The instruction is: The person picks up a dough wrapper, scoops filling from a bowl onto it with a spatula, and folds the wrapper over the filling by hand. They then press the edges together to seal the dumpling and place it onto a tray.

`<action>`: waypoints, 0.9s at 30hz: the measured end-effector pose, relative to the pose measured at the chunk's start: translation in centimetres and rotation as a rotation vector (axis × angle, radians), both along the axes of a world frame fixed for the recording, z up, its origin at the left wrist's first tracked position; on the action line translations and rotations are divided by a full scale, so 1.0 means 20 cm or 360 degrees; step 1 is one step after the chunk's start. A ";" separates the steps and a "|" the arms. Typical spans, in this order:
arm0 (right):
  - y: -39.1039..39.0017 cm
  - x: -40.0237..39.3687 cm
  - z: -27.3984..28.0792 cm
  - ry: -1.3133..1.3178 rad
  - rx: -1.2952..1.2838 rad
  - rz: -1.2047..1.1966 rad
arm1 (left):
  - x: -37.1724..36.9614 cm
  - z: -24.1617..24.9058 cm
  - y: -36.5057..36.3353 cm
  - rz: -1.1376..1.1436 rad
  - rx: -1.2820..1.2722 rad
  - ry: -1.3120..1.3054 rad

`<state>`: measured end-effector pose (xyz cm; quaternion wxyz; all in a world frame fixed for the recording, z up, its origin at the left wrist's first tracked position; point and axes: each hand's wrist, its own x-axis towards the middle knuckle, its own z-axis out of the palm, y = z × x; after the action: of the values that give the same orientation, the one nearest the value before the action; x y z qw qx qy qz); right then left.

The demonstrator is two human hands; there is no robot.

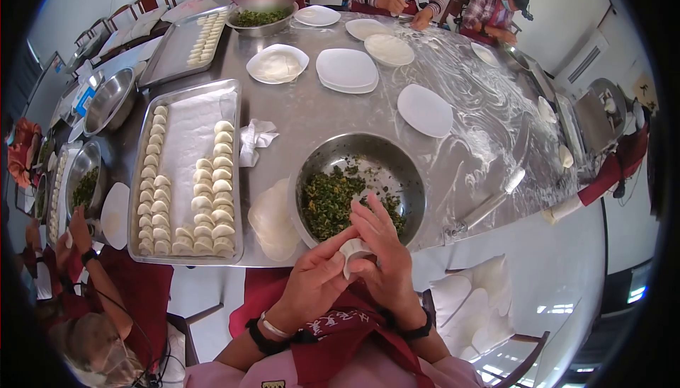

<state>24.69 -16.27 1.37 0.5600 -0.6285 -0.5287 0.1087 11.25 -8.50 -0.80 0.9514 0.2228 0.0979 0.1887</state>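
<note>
Between my two hands is a white dumpling (353,249), its wrapper folded over. My left hand (316,280) pinches it from the left side with thumb and fingers. On its right side, my right hand (386,250) presses with the thumb while its other fingers reach upward. Both hands are above the near rim of a steel bowl (418,204) with chopped green filling (329,200) in it. Left of that bowl, flat round wrappers (273,221) lie in an overlapping pile on the table. A lined metal tray (188,147) farther left carries rows of folded dumplings (212,207).
White plates (425,110) stand across the steel table (312,115), one with wrappers (276,66). A rolling pin (494,200) rests at right amid flour (474,133). A crumpled napkin (256,140) touches the tray's side. Several people work around, one close at left (117,296).
</note>
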 end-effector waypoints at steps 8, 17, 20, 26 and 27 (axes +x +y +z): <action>-0.06 -0.04 -0.10 0.0552 0.0260 -0.0096 | 0.01 -0.01 -0.01 0.0063 -0.0109 -0.0127; -0.04 -0.02 -0.09 0.0299 0.0321 -0.0124 | 0.02 0.02 -0.02 0.0032 -0.0056 -0.0102; -0.04 0.00 -0.10 0.0240 0.0314 -0.0112 | 0.02 0.02 -0.02 0.0018 -0.0057 -0.0071; -0.06 0.03 -0.05 0.0351 0.0143 0.0019 | 0.00 0.00 0.02 -0.0018 -0.0088 -0.0088; -0.06 0.04 -0.05 0.0335 0.0134 0.0068 | -0.01 0.00 0.02 -0.0028 -0.0100 -0.0111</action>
<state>25.51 -17.55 0.31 0.6359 -0.5782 -0.4843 0.1637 11.14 -8.09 -0.82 0.9624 0.1869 0.0684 0.1847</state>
